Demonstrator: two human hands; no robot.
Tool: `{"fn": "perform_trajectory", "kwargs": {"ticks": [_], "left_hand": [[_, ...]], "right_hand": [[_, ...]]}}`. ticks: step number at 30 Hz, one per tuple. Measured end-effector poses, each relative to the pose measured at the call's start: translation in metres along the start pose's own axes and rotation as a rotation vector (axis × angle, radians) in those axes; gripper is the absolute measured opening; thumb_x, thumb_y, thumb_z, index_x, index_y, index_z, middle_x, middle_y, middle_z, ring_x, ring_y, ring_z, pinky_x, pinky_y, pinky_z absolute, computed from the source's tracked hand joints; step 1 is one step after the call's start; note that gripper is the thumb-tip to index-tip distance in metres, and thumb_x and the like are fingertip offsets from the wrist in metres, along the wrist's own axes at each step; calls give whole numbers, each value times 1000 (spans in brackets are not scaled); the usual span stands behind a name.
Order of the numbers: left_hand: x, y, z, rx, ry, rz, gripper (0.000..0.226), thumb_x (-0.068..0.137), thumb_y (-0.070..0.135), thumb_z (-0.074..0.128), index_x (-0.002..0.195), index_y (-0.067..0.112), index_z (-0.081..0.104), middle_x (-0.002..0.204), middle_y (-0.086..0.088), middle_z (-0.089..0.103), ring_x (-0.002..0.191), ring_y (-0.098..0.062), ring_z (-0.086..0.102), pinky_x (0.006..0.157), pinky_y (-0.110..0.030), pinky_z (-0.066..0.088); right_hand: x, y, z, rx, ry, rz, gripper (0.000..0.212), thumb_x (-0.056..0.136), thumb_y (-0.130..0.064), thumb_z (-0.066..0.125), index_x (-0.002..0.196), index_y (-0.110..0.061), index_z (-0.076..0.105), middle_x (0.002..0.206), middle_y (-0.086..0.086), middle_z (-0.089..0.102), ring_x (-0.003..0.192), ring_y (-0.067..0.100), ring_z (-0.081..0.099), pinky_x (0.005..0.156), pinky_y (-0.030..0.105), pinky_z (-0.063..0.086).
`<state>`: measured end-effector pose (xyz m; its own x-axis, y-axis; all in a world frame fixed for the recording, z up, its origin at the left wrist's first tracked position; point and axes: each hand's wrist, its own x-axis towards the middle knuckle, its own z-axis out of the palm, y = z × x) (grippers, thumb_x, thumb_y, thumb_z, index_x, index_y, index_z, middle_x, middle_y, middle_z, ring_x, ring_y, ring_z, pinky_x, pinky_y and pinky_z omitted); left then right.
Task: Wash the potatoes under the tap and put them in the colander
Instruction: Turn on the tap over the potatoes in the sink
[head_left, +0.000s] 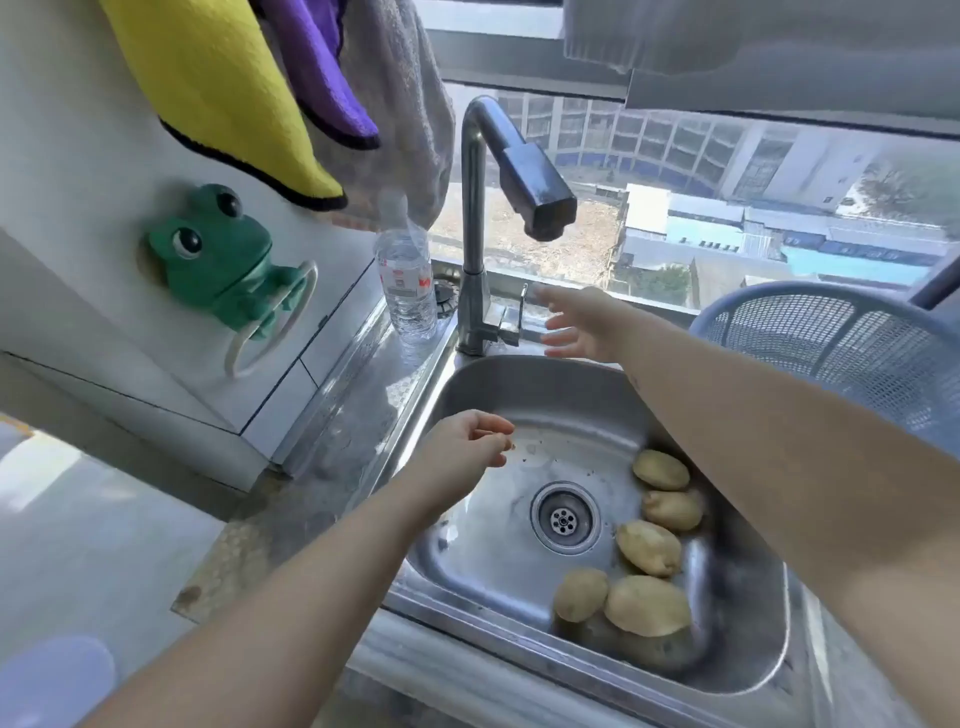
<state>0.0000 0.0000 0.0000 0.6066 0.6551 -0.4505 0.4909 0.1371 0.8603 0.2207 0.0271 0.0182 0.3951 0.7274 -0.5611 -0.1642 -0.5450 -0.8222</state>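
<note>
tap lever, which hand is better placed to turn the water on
Right. The right hand is open, with its fingertips right beside the tap lever. The left hand hangs lower over the sink, farther from the lever, so it would probably have to travel more.

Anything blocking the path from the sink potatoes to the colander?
No object visible. Only the person's own right forearm, reaching toward the tap lever, crosses above the potatoes on the colander side.

Pale yellow-brown potatoes (649, 545) lie along the right side of the silver-grey sink (493, 561). The colander (831, 343) is grey-blue, finely meshed; the frog holder (218, 260) is green.
</note>
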Motion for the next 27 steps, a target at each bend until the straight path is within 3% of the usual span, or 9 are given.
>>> {"fn": "perform_trajectory", "kwargs": {"ticks": [4,9,15,19,23,27], "left_hand": [[9,6,-2,-26,53,2,17,92,12,53,88,26,61,93,2,65,80,-10,62,75,-24,45],[20,13,-5,-49,70,19,18,92,10,51,89,25,61,89,4,64,76,-8,61,75,-24,45],[25,10,-3,-66,72,1,19,93,10,51,89,25,61,90,3,65,77,-8,62,80,-25,45],[28,8,-2,-61,75,-22,18,94,12,51,90,26,61,93,3,65,79,-7,63,75,-23,44],[31,7,1,-60,69,-37,17,94,13,51,92,26,61,93,4,66,82,-9,64,72,-21,44],[33,8,-1,-50,68,-43,17,94,13,51,91,27,61,95,4,66,82,-8,64,77,-24,45]], "right_hand": [[14,-4,10,9,-43,27,68,91,-44,57,142,-6,33,141,25,38,117,37,50,86,41,49],[32,-2,18,-88,5,2,61,91,-41,58,133,0,43,128,24,51,98,32,57,83,42,52],[43,2,24,-151,159,-58,36,92,-36,53,103,-1,54,93,15,60,87,29,64,86,43,55],[45,2,22,-233,190,-112,30,92,-27,44,71,-7,50,107,26,65,97,36,67,88,44,55],[51,3,17,-286,143,-140,32,94,-23,39,70,-5,50,92,27,62,79,31,62,88,44,54],[55,5,11,-280,77,-137,29,94,-18,36,72,-5,49,87,20,56,78,27,57,81,40,55]]}}
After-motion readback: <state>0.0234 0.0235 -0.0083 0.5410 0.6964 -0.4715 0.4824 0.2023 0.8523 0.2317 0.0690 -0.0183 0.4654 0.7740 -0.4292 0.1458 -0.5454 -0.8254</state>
